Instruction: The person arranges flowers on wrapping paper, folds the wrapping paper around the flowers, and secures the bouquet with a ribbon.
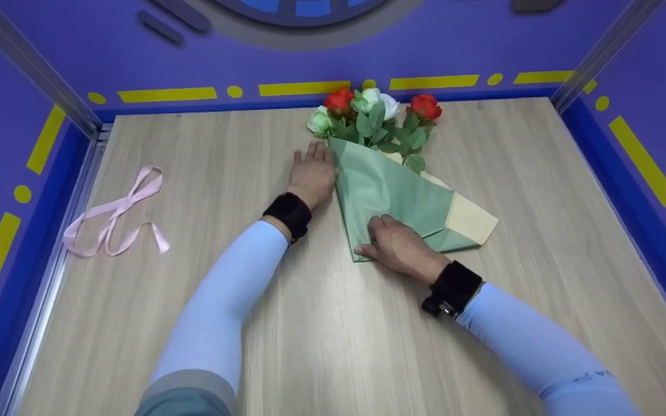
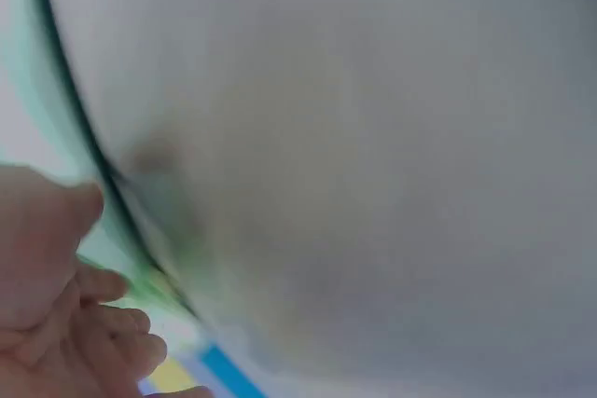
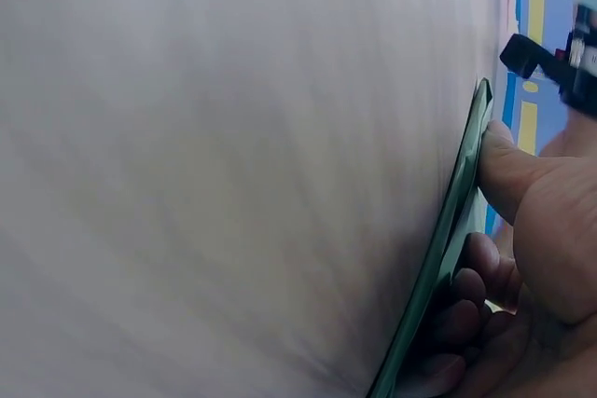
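Note:
A bouquet of red (image 1: pixel 425 107), white and pale green artificial roses lies in green wrapping paper (image 1: pixel 391 185) on the table. My left hand (image 1: pixel 313 173) rests along the paper's left edge, fingers pointing toward the blooms. In the left wrist view, that hand (image 2: pixel 75 314) shows its thumb and loosely bent fingers next to the dark paper edge. Lower down, my right hand (image 1: pixel 402 245) presses on the folded paper near its narrow end. The right wrist view shows the thumb and bent fingers of this hand (image 3: pixel 532 258) against the green paper (image 3: pixel 438 267). The stems are hidden inside.
A looped pink ribbon (image 1: pixel 125 202) lies at the left of the wooden table (image 1: pixel 310 346). A cream-coloured paper corner (image 1: pixel 472 218) sticks out at the wrap's right side. Blue-purple panels (image 1: pixel 287 69) with yellow marks stand around the back and sides.

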The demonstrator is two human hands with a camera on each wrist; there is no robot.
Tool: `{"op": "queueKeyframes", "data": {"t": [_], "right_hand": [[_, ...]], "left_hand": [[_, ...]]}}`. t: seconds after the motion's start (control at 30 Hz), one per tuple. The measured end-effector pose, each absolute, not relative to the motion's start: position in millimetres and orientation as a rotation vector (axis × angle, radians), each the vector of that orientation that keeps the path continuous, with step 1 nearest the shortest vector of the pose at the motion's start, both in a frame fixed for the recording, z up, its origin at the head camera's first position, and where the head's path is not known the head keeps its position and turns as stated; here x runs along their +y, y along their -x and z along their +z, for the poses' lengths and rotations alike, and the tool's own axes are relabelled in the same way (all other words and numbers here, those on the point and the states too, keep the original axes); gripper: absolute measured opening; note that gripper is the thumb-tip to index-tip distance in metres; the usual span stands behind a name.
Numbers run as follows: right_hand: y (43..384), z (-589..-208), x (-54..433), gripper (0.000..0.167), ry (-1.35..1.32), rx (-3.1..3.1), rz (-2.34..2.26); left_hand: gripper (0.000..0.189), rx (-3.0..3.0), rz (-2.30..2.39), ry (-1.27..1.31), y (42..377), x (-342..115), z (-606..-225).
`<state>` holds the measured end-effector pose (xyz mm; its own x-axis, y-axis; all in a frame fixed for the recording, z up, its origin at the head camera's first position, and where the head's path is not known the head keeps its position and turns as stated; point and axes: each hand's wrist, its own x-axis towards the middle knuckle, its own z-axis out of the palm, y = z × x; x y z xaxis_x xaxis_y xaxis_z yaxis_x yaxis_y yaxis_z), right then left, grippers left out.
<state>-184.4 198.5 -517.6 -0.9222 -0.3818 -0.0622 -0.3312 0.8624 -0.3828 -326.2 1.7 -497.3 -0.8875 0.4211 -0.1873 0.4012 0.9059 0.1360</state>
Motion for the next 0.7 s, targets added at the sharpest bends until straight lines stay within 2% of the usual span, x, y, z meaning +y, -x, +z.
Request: {"op": "queueKeyframes", "data": {"t": [0.07, 0.2, 0.33, 0.43, 0.5, 0.6, 0.7], "right_hand": [[184.4, -516.4, 198.9, 0.045, 0.554, 2.898, -0.55], [185.1, -515.3, 200.4, 0.044, 0.554, 2.894, -0.526], [185.1, -516.7, 200.3, 0.044, 0.576, 2.883, -0.53], [184.5, -517.4, 199.1, 0.045, 0.583, 2.882, -0.53], [184.2, -517.8, 198.5, 0.045, 0.584, 2.886, -0.521], [184.2, -517.6, 198.0, 0.044, 0.576, 2.896, -0.52], [183.0, -518.6, 197.8, 0.044, 0.58, 2.904, -0.521]], "left_hand": [[0.074, 2.772, 0.2, -0.764, 312.8, 8.4, -496.4], [0.098, 2.61, 0.188, -0.858, 294.7, 17.3, -498.5], [0.127, 2.594, 0.032, -0.739, 303.3, 20.8, -505.5], [0.141, 2.568, -0.018, -0.66, 315.8, 21.4, -503.7], [0.144, 2.549, -0.025, -0.642, 325.8, 20.9, -506.8], [0.137, 2.597, -0.018, -0.62, 332.5, 14.5, -502.1], [0.122, 2.688, -0.029, -0.492, 336.0, 1.0, -502.0]]}}
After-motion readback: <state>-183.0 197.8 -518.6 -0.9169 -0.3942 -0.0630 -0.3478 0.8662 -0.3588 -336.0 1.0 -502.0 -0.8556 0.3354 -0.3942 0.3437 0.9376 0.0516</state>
